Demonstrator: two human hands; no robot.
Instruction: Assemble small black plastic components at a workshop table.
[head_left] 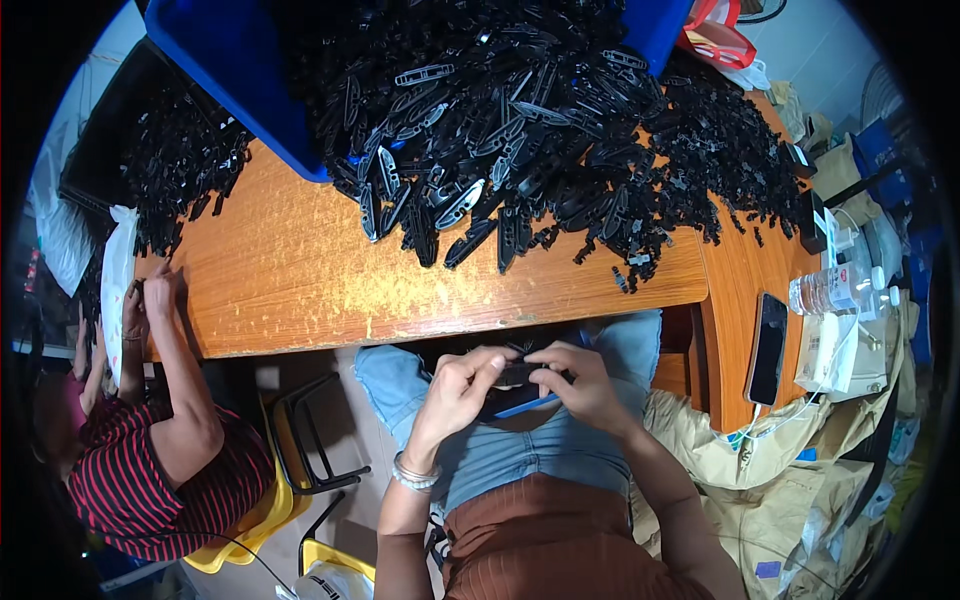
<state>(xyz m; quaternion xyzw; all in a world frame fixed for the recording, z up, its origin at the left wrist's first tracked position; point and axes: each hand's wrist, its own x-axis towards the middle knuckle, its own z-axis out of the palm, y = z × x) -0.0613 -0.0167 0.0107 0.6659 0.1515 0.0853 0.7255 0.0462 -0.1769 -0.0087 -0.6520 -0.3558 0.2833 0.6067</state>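
Table (270,260), two foreground hands (462,390), one dark piece (515,376)

- A bare strip of the tabletop (270,255) is running left of and in front of the heap of black parts (500,150), leaving room to pass.
- The heap and blue bin (225,80) are blocking the far middle.
- The tabletop's near edge is lying just beyond the hands (460,390).
- A phone (768,345) and bottle (830,289) are crowding the right.
- A co-worker's arm (190,360) is occupying the left end.
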